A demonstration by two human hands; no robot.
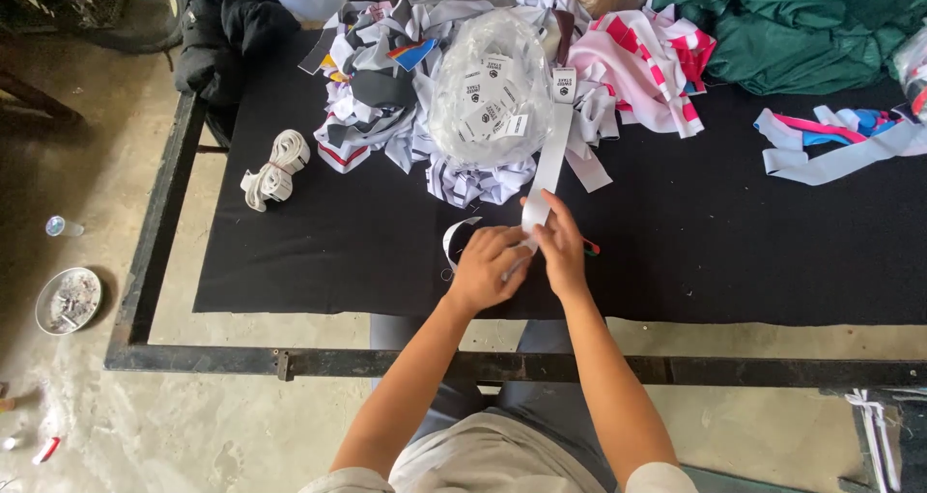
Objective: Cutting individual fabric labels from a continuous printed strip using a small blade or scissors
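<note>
A long white fabric strip [552, 145] with a printed tag at its far end lies across the black table cloth [734, 232] toward me. My right hand [560, 247] pinches its near end. My left hand [488, 266] is closed on the same end, where the strip curls back in a loop [454, 237]. Both hands touch each other near the table's front edge. A small red and green object [590, 248] peeks out beside my right hand.
A clear plastic bag of printed labels [488, 87] sits on a heap of white, grey and pink fabric scraps [637, 68]. A white elastic bundle [275, 169] lies left. Green cloth [801, 25] is at back right, grey strips [840, 155] right. A black metal frame [579, 367] edges the table.
</note>
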